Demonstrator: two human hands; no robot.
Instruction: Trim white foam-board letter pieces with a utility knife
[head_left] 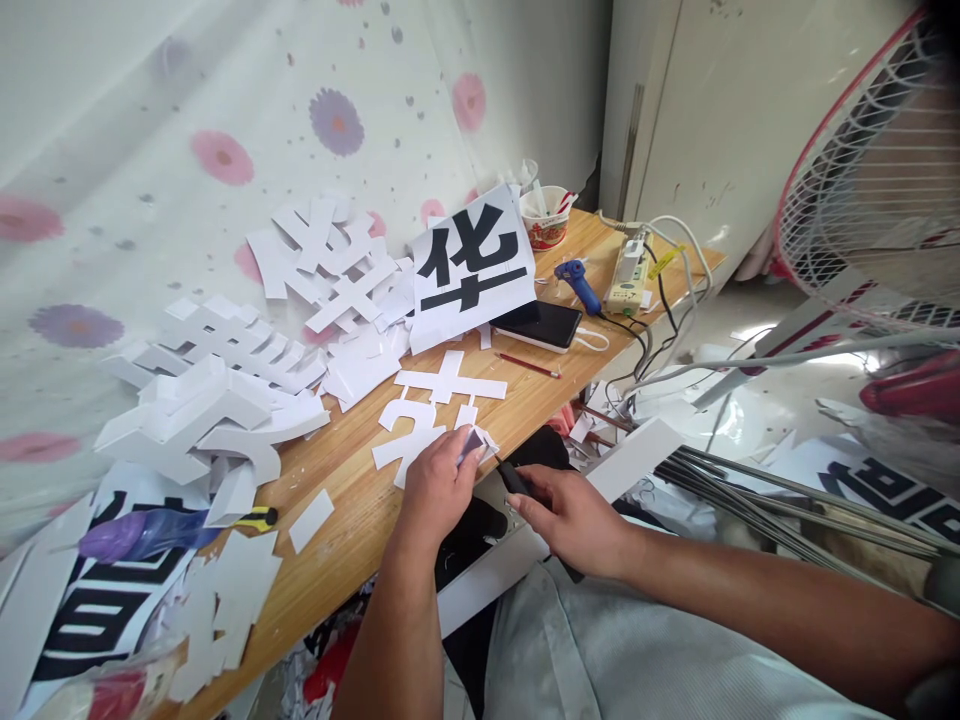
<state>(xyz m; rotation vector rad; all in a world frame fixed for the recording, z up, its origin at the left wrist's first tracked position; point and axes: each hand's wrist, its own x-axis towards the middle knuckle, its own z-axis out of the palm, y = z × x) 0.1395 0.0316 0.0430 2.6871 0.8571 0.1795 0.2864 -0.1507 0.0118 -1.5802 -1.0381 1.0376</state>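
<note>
My left hand [441, 482] is closed on a small white foam board piece [486, 444], held over the table's front edge. My right hand [574, 515] grips a black utility knife [513, 476], whose tip points at the piece; whether they touch is too small to tell. Just behind my left hand, a white cut-out character [450, 378] lies flat on the wooden table [341, 500]. A long white strip [495, 580] rests across my lap, beneath my hands.
White built-up letters [217, 400] pile up at left. Behind stand a printed character sheet [474, 265], phone [538, 325], pencil [528, 365], blue glue gun [579, 288], power strip [628, 275] and paper bowl [546, 225]. A fan [877, 190] and metal rods [787, 500] are at right.
</note>
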